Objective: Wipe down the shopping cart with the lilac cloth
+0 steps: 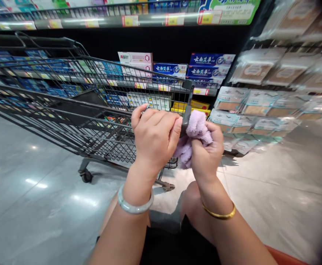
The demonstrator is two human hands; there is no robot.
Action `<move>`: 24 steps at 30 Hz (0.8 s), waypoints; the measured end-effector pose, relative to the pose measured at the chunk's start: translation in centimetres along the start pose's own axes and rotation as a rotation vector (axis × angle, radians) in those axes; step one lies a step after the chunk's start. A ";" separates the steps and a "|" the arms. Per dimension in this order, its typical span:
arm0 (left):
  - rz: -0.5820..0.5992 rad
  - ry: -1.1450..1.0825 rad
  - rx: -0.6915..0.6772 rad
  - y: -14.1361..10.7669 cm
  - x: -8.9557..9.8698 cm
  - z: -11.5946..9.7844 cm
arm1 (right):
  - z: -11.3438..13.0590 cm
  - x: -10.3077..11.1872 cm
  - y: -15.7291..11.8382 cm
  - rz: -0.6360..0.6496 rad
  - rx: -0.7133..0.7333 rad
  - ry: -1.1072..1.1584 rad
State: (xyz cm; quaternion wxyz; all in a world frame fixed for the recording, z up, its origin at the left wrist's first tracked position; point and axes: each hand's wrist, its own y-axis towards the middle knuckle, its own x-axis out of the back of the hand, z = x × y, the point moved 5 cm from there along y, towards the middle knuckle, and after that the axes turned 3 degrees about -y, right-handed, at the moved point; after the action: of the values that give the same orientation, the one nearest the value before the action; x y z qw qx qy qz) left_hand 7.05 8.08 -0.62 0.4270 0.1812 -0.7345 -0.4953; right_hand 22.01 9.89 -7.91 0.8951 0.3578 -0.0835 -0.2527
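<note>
A dark wire shopping cart [102, 110] stands side-on in front of me. My left hand [155, 136] is closed over the cart's top rim near its right corner, fingers wrapped out of sight on the far side. Just to the right, my right hand [209, 149] grips a bunched purple cloth [196, 129]. The cloth lies against the grey corner piece [186, 119] of the cart, and part of it hangs below the thumb. Whether the cloth wraps all the way round that corner is hidden.
Behind the cart, a store shelf holds blue toothpaste boxes [210, 66] and pink-and-white boxes [135, 62]. Hanging clear packets [257, 101] fill a rack at the right. A cart wheel [86, 176] rests on the shiny tiled floor [45, 217]. My knees are close below my hands.
</note>
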 end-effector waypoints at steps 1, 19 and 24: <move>-0.001 -0.001 -0.002 0.0 0.0 0.0 | 0.5 0.1 0.0 -0.006 0.064 -0.003; 0.000 0.008 -0.021 0.0 0.0 0.4 | -3.0 -1.2 -0.1 0.245 -0.277 -0.060; 0.001 0.003 -0.011 0.0 0.0 0.4 | -0.7 -0.3 0.1 0.124 -0.115 -0.019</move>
State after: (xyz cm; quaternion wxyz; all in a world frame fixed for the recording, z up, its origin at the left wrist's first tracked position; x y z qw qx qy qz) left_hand 6.67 8.33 -0.62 0.4295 0.1793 -0.7311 -0.4989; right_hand 21.98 10.54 -8.35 0.9272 0.2977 -0.0994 -0.2045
